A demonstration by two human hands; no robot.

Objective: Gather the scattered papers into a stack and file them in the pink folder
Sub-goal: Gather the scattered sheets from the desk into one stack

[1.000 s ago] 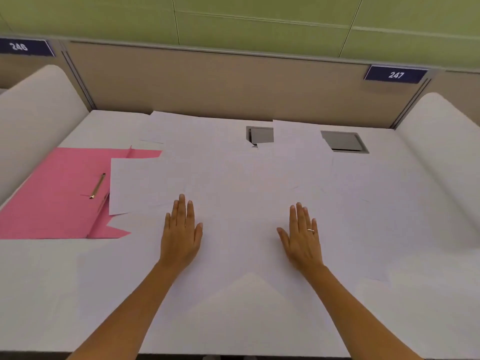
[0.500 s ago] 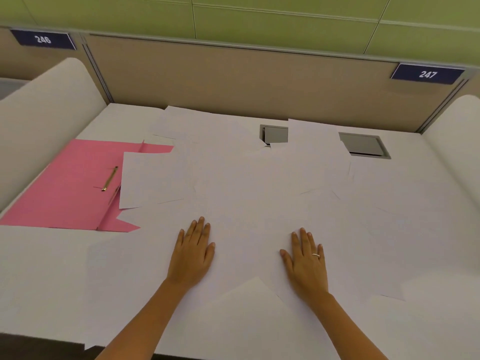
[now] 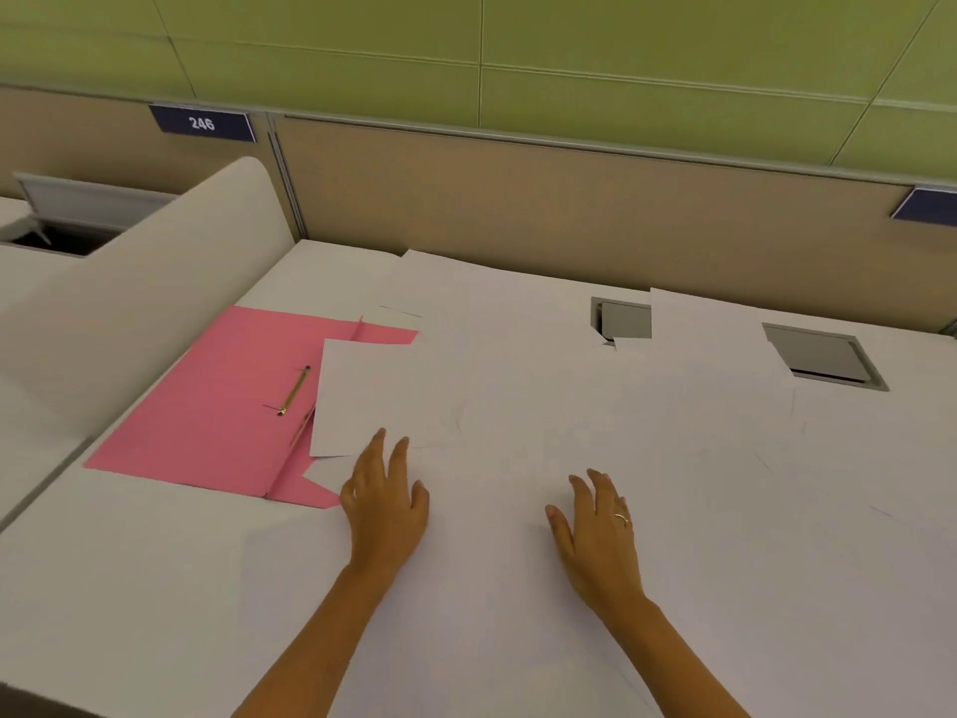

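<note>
While both hands lie flat, empty, left hand [image 3: 386,502] and right hand [image 3: 595,531] should sweep papers [image 3: 544,417] inward, clear of folder [image 3: 207,406].

Office: numbered desk partitions [image 3: 569,209]

Head view looks forward and down, close over the desk [image 3: 155,562].

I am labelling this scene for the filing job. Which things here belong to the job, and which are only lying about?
Belong to the job:
scattered papers
pink folder with its metal fastener
left hand and right hand, both open on the papers

Only lying about:
two grey desk hatches
number sign 246
</note>
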